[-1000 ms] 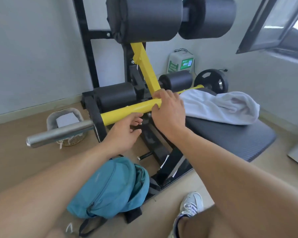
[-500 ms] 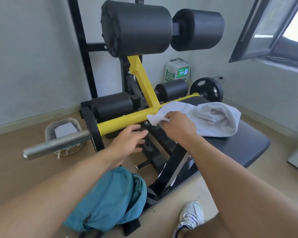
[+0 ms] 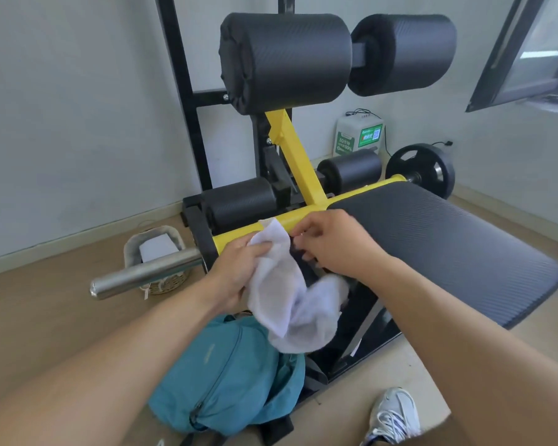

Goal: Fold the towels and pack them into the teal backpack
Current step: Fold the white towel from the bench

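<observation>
Head view puts my left hand [image 3: 239, 268] with its fingers [image 3: 255, 249] wrapped round the upper end of the towel [image 3: 290, 304], just in front of the yellow bar [image 3: 300, 217]. My right hand [image 3: 332, 243] is just to the right of that, below the bar, fingers curled toward the cloth's edge; whether they actually pinch it I cannot tell, since the knuckles hide the tips.

From that grip the towel hangs bunched and twisted below the bar, its lower loop dangling just above the backpack [image 3: 226, 365], which lies on the floor in front of the bar, slumped on its side. Only this one towel is in sight.

Risks as I judge them: the cloth is soft and limp, so with a one-sided hold it could slide out and drop on the floor or onto the machine's black frame [image 3: 355, 320] beneath the bar. The twist may hide the corners, so a fold started now would come out crooked. The hanging loop could snag on the frame if I pull sideways. The backpack's mouth looks collapsed, so pushing a towel in one-handed may simply crumple it.
</observation>
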